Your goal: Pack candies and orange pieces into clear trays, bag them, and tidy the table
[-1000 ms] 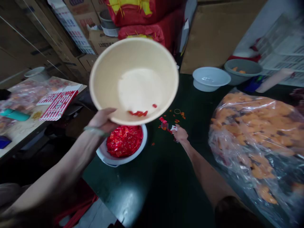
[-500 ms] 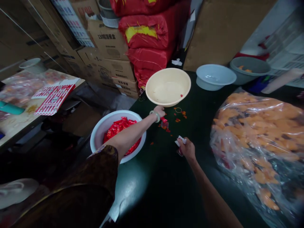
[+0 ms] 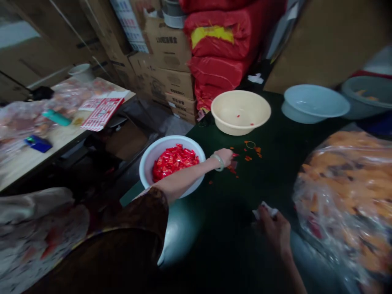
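Observation:
My left hand (image 3: 226,156), a pale bangle on its wrist, reaches over the dark green table (image 3: 214,228) to small red packets (image 3: 234,164) scattered there; its fingers curl down on them, and whether they grip one is hidden. A cream bowl (image 3: 240,112) stands on the table beyond that hand, with a few red bits inside. A white bowl (image 3: 171,163) full of red packets sits by the table's left edge under my forearm. My right hand (image 3: 274,228) rests near the front, closed on a small white packet (image 3: 266,209).
A big clear bag of orange snacks (image 3: 346,192) fills the right side. A pale blue bowl (image 3: 315,104) and a grey bowl (image 3: 367,96) stand at the back. Red sacks (image 3: 220,53) and cartons (image 3: 171,61) are stacked behind. A wooden side table (image 3: 55,130) with bags stands left.
The cream bowl, held up and tilted in my left hand, has been set down at the back of the table. My left hand let go and dropped to the loose packets. My right hand drew back.

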The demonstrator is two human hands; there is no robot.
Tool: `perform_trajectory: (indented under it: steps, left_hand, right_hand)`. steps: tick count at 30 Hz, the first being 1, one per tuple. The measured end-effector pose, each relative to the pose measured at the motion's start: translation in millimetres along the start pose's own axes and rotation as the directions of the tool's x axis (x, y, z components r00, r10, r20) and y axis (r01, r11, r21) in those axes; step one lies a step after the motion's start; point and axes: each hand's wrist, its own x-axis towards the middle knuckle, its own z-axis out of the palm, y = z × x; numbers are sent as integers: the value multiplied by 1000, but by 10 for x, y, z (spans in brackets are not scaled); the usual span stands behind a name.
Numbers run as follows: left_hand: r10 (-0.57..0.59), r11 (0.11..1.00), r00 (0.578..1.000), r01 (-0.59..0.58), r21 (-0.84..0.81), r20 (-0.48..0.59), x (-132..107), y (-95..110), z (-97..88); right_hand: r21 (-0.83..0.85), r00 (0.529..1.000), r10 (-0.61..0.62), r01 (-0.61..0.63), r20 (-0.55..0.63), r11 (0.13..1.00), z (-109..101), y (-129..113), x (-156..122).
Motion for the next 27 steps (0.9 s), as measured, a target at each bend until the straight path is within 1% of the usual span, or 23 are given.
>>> perform_trajectory:
  steps: [2,3,4,5,6,8,9,10,11,13,14,15,16,17,18,19,20,21,22,23,24,25,27]
  left_hand:
    - [-3,995,997,-5,-102,-77,-491,-154,-112]
    - [-40,969,992,8,-249,-122,-773,-261,-161]
    - [-78,898,990,19,-440,-118,-1061,-383,-202]
    - [-148,780,984,57,-623,-95,-1337,-512,-234]
    - [-218,657,974,103,-747,-57,-1589,-641,-255]
    - [-329,476,944,147,-867,-20,-1974,-874,-265]
    - [-370,427,929,145,-893,-26,-2100,-970,-256]
    - [-407,411,912,129,-903,-55,-2187,-1049,-242]
    - [-441,424,892,106,-899,-103,-2240,-1114,-226]
    - [-475,517,852,70,-853,-218,-2288,-1212,-195]
    - [-475,586,838,71,-807,-270,-2302,-1254,-183]
    - [-467,653,826,80,-753,-316,-2319,-1295,-174]
    - [-457,711,814,91,-697,-359,-2344,-1339,-165]
    - [-453,760,792,103,-642,-409,-2376,-1389,-155]
    - [-456,802,755,120,-585,-472,-2414,-1444,-143]
    - [-470,835,694,149,-530,-545,-2454,-1503,-127]
    - [-492,851,621,194,-488,-610,-2491,-1565,-106]
    - [-531,843,541,259,-472,-652,-2520,-1627,-81]
    - [-589,808,474,328,-490,-654,-2538,-1685,-52]
    - [-664,747,436,381,-544,-607,-2544,-1736,-20]
    - [-745,665,426,404,-629,-514,-2536,-1777,15]
    - [-811,563,435,398,-724,-392,-2516,-1807,51]
    - [-858,346,489,324,-881,-158,-2449,-1833,119]
  right_hand:
    - [152,997,-3,-8,75,988,173,-235,-160]
    - [231,991,-19,-12,133,973,291,-381,-234]
    - [304,980,-39,-23,197,952,428,-530,-302]
    - [367,967,-53,-44,251,929,584,-672,-362]
    - [422,954,-58,-75,293,903,756,-798,-415]
    - [510,935,-67,-129,348,850,1133,-975,-513]
    - [531,930,-77,-135,358,837,1325,-1025,-561]
    - [530,926,-101,-116,363,840,1511,-1054,-609]
    - [500,914,-139,-77,381,863,1681,-1066,-652]
    - [383,868,-236,57,437,922,1936,-1063,-689]
    - [324,841,-285,140,460,936,2005,-1056,-662]
    - [270,817,-332,225,471,936,2029,-1048,-595]
    - [211,809,-372,309,454,928,2007,-1040,-483]
    - [107,822,-395,387,410,916,1945,-1030,-326]
    - [-36,849,-401,439,344,898,1852,-1017,-132]
    - [-200,878,-393,452,272,870,1743,-998,87]
    - [-378,911,-364,413,196,829,1631,-974,316]
    - [-495,933,-330,356,141,793,1530,-943,538]
    - [-581,950,-295,300,106,756,1449,-908,738]
    - [-628,960,-264,265,96,732,1391,-871,905]
    - [-649,965,-241,252,107,718,1355,-833,1033]
    - [-666,967,-224,246,120,704,1338,-797,1122]
    - [-671,967,-211,249,140,698,1331,-738,1203]
